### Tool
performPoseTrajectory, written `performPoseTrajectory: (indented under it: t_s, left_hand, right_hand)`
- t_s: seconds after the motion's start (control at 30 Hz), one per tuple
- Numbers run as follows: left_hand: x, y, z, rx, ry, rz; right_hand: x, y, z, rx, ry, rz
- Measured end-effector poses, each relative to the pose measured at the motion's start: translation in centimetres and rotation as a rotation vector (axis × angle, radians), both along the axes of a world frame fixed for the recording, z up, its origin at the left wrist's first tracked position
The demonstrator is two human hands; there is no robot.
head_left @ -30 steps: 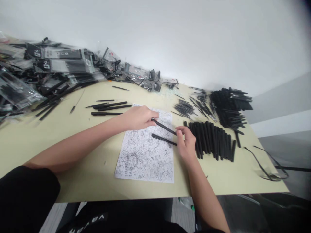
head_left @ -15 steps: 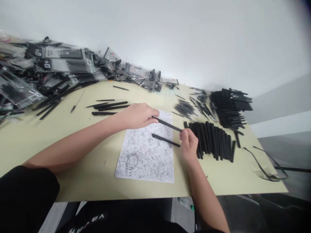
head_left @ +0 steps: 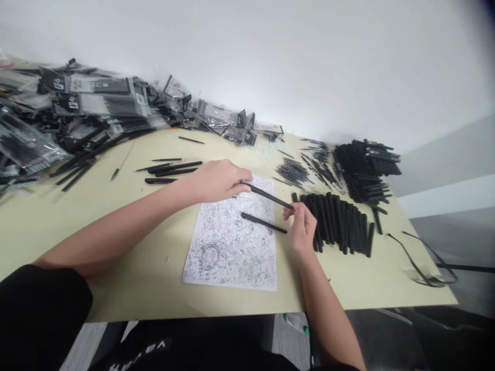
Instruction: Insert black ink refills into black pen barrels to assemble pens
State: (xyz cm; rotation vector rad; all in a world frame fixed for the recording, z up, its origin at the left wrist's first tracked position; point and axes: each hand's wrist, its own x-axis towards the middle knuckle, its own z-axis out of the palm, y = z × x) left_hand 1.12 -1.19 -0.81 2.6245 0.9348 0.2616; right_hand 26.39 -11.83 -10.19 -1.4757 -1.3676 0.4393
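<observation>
A slim black pen [head_left: 266,195] is held above a sheet of paper covered in scribbles [head_left: 228,247]. At its upper left end, my left hand [head_left: 222,180] pinches it between thumb and fingers. My right hand [head_left: 301,226] grips the other end, thumb and index finger closed on it. Below that pen, a second black pen [head_left: 263,222] lies on the paper, touched by neither hand. Several black pens [head_left: 176,169] rest on the table by my left wrist. Right of my right hand lies a row of black pens or caps [head_left: 336,221].
Clear plastic packets with black pens [head_left: 100,95] are heaped at the back left. Thin refills [head_left: 293,172] and a stack of black pens [head_left: 359,170] sit at the back right. Eyeglasses [head_left: 425,278] lie near the table's right edge.
My right hand has shifted slightly right along the pen toward its end, its fingers a little looser. The left hand keeps its pinch, and the rest of the table looks the same.
</observation>
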Motion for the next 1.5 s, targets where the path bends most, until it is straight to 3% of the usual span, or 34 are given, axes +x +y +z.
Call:
performPoseTrajectory:
  t_s: [0.13,0.37,0.7,0.9,1.23,1.4,1.5]
  left_hand:
    - [-0.08,0.16,-0.14,0.021,-0.028,-0.013]
    - [-0.55,0.46,0.21,0.053,-0.026,0.018]
    - [-0.53,0.14,0.46,0.019,-0.049,0.007]
    - [-0.7,0.22,0.71,0.037,-0.041,0.023]
    - [-0.29,-0.08,0.59,0.0,-0.018,-0.013]
    - [-0.44,0.06,0.5,0.042,-0.037,0.005]
    - [-0.37,-0.04,0.49,0.026,-0.036,0.011]
  right_hand:
    - [-0.2,-0.07,0.35,-0.03,0.003,-0.016]
    - [-0.28,0.31,-0.43,0.161,0.031,0.085]
    - [0.14,0.13,-0.17,-0.047,-0.049,0.036]
    - [-0.26,0.39,-0.41,0.174,-0.004,0.046]
    - [0.08,-0.02,-0.1,-0.041,0.032,0.08]
    - [-0.24,0.3,-0.32,0.132,0.074,0.074]
    - [-0.27,0.44,-0.38,0.117,0.12,0.11]
